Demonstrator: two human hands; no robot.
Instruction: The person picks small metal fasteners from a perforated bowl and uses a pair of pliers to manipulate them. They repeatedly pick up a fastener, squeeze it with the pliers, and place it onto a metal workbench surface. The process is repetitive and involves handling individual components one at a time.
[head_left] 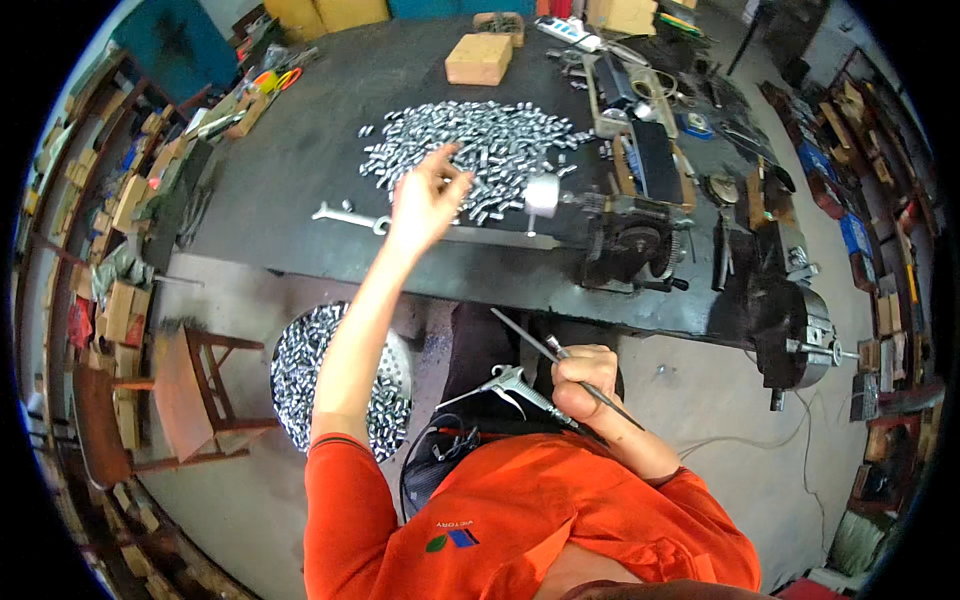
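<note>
Over the near side of a heap of small shiny metal cylinders (500, 140) on the dark bench, my left hand (425, 200) is stretched out. Its fingers are apart and slightly curled, with nothing visible in them. Close to my lap, my right hand (585, 380) is closed around a thin dark rod (520, 326) that slants up to the left. A small metal cylinder (554, 343) shows at the fingers, beside the rod. Just left of that hand lies a silver air blow gun (512, 383). Below my left forearm stands a round metal basin (400, 362) full of similar cylinders.
A wrench (347, 217) lies left of my left wrist. Right of the heap, a geared bench device (640, 245) sits by the front edge, with a chuck-like fixture (810, 340) further right. A wooden block (478, 60) rests behind the heap. A wooden stool (205, 390) stands left.
</note>
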